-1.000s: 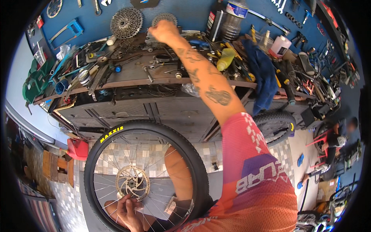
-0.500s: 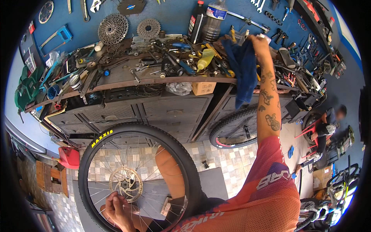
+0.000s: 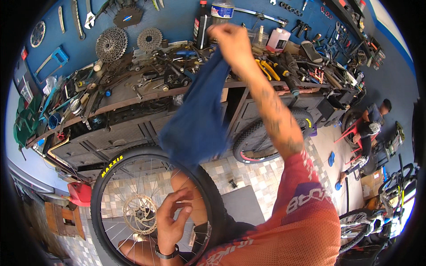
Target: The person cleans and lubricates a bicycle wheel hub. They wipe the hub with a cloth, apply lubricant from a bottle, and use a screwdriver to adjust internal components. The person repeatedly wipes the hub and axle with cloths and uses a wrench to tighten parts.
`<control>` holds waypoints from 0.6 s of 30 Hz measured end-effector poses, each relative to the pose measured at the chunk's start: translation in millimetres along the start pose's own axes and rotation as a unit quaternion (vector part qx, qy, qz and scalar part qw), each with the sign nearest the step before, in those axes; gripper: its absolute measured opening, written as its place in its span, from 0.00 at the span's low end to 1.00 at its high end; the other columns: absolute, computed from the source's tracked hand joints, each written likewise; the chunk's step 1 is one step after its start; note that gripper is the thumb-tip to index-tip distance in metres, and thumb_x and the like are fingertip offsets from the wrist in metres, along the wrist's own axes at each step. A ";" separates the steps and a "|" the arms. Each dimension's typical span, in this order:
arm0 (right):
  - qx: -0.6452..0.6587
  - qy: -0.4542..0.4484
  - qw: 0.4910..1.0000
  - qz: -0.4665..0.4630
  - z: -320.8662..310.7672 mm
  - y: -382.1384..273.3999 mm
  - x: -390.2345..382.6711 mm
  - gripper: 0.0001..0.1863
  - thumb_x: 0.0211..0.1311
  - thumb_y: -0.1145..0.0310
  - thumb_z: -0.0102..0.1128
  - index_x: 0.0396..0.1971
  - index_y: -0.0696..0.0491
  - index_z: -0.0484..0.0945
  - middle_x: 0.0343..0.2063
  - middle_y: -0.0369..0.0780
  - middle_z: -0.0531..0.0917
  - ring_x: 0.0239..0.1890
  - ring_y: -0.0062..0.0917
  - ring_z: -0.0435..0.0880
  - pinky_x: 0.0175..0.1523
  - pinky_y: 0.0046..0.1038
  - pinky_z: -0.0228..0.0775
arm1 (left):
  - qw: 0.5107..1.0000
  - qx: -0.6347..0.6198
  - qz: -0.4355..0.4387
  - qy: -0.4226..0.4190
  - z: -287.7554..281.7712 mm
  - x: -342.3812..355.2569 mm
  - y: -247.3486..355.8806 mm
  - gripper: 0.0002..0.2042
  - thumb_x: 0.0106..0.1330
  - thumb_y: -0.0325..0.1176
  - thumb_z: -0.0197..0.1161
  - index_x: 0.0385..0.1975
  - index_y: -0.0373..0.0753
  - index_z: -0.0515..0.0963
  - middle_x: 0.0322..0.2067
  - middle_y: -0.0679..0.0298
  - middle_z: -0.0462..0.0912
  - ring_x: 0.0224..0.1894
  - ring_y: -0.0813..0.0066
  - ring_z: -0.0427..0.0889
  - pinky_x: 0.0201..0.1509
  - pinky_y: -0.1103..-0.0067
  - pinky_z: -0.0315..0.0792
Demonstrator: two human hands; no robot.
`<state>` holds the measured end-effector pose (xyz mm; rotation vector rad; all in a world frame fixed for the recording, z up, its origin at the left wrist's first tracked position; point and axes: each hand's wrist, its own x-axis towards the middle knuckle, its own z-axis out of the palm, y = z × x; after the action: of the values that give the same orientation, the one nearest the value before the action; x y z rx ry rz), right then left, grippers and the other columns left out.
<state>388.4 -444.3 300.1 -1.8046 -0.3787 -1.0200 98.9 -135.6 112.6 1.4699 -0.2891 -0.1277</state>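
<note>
My right hand [image 3: 233, 46] is raised over the workbench with its fingers closed on the top of a dark blue cloth [image 3: 197, 117]. The cloth hangs down blurred, its lower end in front of the upper edge of a bicycle wheel [image 3: 103, 188]. That wheel stands upright before my legs, with a black tyre and a brake disc [image 3: 140, 214] at its hub. Beside the disc, on my side of the spokes, is my left hand [image 3: 174, 217]. Its fingers are bent and apart from the thumb, and nothing shows between them.
Tools and parts crowd the workbench [image 3: 128, 103], with yellow-handled pliers [image 3: 269, 70] and a bottle of pink liquid [image 3: 278, 40] at the right. A second wheel [image 3: 248, 146] leans against the drawers. Another person [image 3: 375, 117] sits on a red chair at far right.
My right hand has lifted the blue cloth off the bench and brought it left, toward me. My left hand has risen from near the hub and moved right, its fingers opening.
</note>
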 end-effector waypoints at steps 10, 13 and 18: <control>-0.602 0.108 0.694 0.381 -272.0 234.9 72.4 0.39 0.65 0.35 0.60 0.68 0.46 0.77 0.68 0.52 0.75 0.72 0.50 0.71 0.71 0.58 0.61 | 0.980 -0.026 -0.115 0.160 -44.5 -81.5 -54.9 0.17 0.74 0.28 0.63 0.58 0.27 0.77 0.44 0.51 0.87 0.45 0.65 0.87 0.49 0.74 0.82; -0.631 0.077 0.706 0.313 -317.1 261.1 51.3 0.32 0.63 0.43 0.62 0.57 0.53 0.85 0.60 0.54 0.83 0.63 0.51 0.82 0.65 0.47 0.73 | 0.969 -0.020 -0.126 0.210 -60.4 -99.4 -53.7 0.15 0.78 0.29 0.60 0.58 0.27 0.80 0.43 0.53 0.89 0.43 0.66 0.87 0.49 0.74 0.83; -0.315 0.325 0.880 0.144 -344.8 211.5 110.4 0.26 0.62 0.50 0.68 0.41 0.63 0.89 0.38 0.52 0.91 0.44 0.41 0.90 0.53 0.39 0.79 | 0.964 0.018 -0.096 0.248 -72.0 -86.8 -44.4 0.16 0.76 0.33 0.62 0.56 0.28 0.77 0.39 0.55 0.87 0.39 0.70 0.86 0.45 0.76 0.81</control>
<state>428.7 -861.4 312.5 -1.8372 0.6954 -1.5577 39.1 -48.4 53.4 1.5109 0.2607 0.0916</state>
